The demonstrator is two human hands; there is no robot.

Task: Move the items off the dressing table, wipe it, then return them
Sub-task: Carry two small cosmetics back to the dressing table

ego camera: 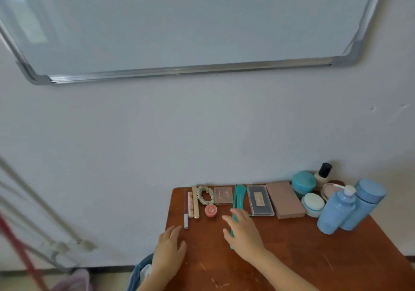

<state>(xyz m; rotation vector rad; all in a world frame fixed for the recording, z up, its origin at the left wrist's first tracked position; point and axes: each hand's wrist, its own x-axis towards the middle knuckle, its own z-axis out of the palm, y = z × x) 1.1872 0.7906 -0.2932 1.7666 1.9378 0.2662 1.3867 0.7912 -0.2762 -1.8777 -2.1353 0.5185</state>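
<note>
A row of cosmetics lines the far edge of the brown wooden dressing table [292,257]. From the left: a white-tipped pen [186,210], a pink tube [190,204], a gold stick [195,202], a scrunchie [205,193], a small red jar [210,210], a square compact [223,194], a teal comb [239,197], a dark palette [260,200] and a pink palette [285,199]. My left hand [168,249] rests flat on the table just below the pen. My right hand [243,232] lies with fingers straight over the comb's lower end.
At the table's right stand two blue bottles [350,207], a teal jar [303,183], a white-lidded jar [312,204] and a black-capped bottle [323,174]. A whiteboard [190,21] hangs on the wall above. A blue bin [139,275] sits left of the table, with metal pipes [33,223] further left.
</note>
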